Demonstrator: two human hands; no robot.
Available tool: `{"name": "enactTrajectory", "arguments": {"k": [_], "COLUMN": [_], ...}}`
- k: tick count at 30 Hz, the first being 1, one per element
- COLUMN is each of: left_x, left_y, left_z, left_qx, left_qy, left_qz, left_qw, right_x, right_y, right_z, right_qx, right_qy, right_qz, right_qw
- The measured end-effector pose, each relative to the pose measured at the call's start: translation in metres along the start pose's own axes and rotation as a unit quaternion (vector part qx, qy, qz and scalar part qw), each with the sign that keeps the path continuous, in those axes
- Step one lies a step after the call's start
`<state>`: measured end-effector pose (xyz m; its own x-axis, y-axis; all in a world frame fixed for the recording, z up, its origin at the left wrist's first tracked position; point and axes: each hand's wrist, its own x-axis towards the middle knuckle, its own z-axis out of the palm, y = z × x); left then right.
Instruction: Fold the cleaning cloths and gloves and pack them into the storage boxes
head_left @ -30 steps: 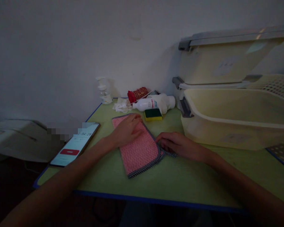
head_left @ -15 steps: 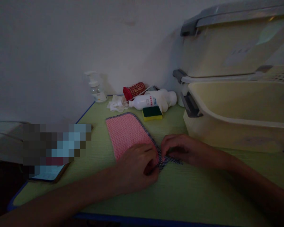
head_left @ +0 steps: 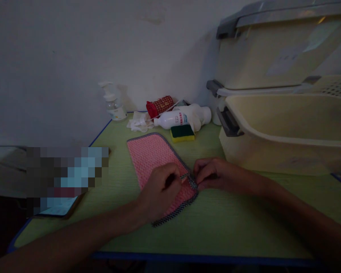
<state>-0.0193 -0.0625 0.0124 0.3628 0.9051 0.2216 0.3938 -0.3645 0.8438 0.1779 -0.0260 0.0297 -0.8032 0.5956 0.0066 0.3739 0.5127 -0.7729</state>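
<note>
A pink textured cleaning cloth [head_left: 149,155] with black-and-white checked edging lies on the green table, seemingly folded over. My left hand [head_left: 160,191] rests over its near part. Its thumb and fingers are closed in a pinch on a short piece of the checked edging near the right corner. At that same corner, my right hand [head_left: 213,175] comes in from the right, fingertips pressed together on the edging. The fingers partly hide the bit of edging between the two hands.
Behind the cloth are a green-and-yellow sponge [head_left: 182,134], a white bottle [head_left: 170,119], a red patterned roll [head_left: 160,106] and a pump bottle [head_left: 115,106]. A cream storage bin [head_left: 244,153] with its lid raised stands right. A partly pixelated tablet-like device [head_left: 59,206] lies left.
My left hand has lifted and turned, pulling a piece of the edging up and left. The cloth's near edge now shows below it. My right hand has closed in on the corner.
</note>
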Motion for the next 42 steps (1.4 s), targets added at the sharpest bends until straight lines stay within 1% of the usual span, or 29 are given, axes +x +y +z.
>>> {"name": "enactTrajectory", "arguments": {"k": [5, 8, 12, 17, 21, 24, 28, 33, 36, 38, 42], "left_x": [0.001, 0.002, 0.002, 0.0, -0.002, -0.002, -0.002, 0.0, 0.0, -0.001, -0.006], "left_y": [0.001, 0.002, 0.004, 0.002, 0.0, 0.0, -0.002, -0.007, -0.006, -0.005, -0.006], "left_z": [-0.005, -0.007, -0.006, -0.001, 0.002, 0.001, -0.003, -0.01, -0.014, -0.014, -0.009], "left_qx": [-0.05, -0.066, -0.073, -0.04, 0.013, 0.058, 0.089, 0.11, 0.169, 0.213, 0.275], "left_qy": [0.066, 0.074, 0.035, -0.054, -0.097, -0.135, -0.183, -0.214, -0.219, -0.216, -0.201], "left_qz": [-0.011, -0.016, -0.007, 0.016, 0.044, 0.075, 0.101, 0.126, 0.147, 0.158, 0.176], "left_qw": [0.996, 0.995, 0.997, 0.998, 0.994, 0.986, 0.974, 0.963, 0.95, 0.94, 0.924], "right_x": [0.004, 0.005, 0.004, 0.005, 0.007, 0.007, 0.006, 0.003, 0.001, 0.0, -0.004], "right_y": [0.001, 0.002, -0.005, -0.015, -0.012, -0.008, -0.007, -0.008, -0.008, -0.009, -0.012], "right_z": [0.005, 0.009, 0.013, 0.015, 0.018, 0.018, 0.016, 0.01, 0.008, 0.006, 0.005], "right_qx": [-0.007, -0.01, -0.045, -0.063, -0.085, -0.069, -0.053, -0.081, -0.104, -0.12, -0.155], "right_qy": [0.015, 0.028, 0.04, 0.039, 0.078, 0.097, 0.087, 0.058, 0.069, 0.07, 0.036], "right_qz": [0.004, 0.03, 0.048, 0.06, 0.093, 0.105, 0.078, 0.038, 0.025, 0.004, -0.059], "right_qw": [1.0, 0.999, 0.997, 0.995, 0.989, 0.987, 0.992, 0.994, 0.992, 0.99, 0.985]}}
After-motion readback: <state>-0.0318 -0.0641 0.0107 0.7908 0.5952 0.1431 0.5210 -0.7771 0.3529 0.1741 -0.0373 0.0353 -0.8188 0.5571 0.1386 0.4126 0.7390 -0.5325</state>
